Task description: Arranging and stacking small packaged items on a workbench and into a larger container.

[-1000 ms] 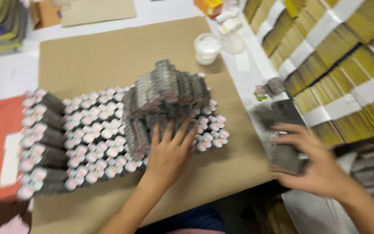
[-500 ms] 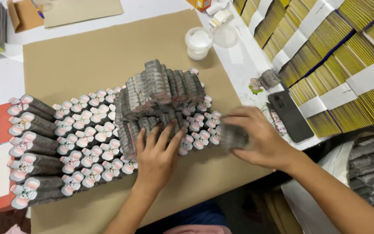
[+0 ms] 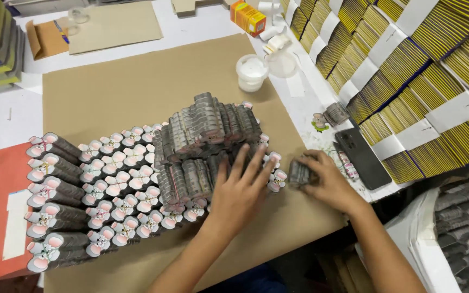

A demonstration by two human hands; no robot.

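A big block of stacked grey cut-out cards with pink-eared mouse shapes [image 3: 109, 190] lies on a brown cardboard sheet [image 3: 137, 81]. A second layer of grey card stacks [image 3: 207, 130] sits on top of it at the right. My left hand [image 3: 240, 190] lies flat with spread fingers against the front right of that upper layer. My right hand [image 3: 327, 182] is closed around a small grey stack of cards [image 3: 298, 173], set down on the cardboard just right of the block.
A white round tub [image 3: 251, 72] and its clear lid stand behind the block. A dark phone [image 3: 362, 157] lies at the table's right edge. Yellow-and-blue bundled stacks [image 3: 424, 70] fill the right side. An orange box [image 3: 248, 16] is at the back, a red folder [image 3: 6, 217] at left.
My right hand brought a small grey stack from the right side of the table over to the block's right edge. My left hand stayed pressed on the block.
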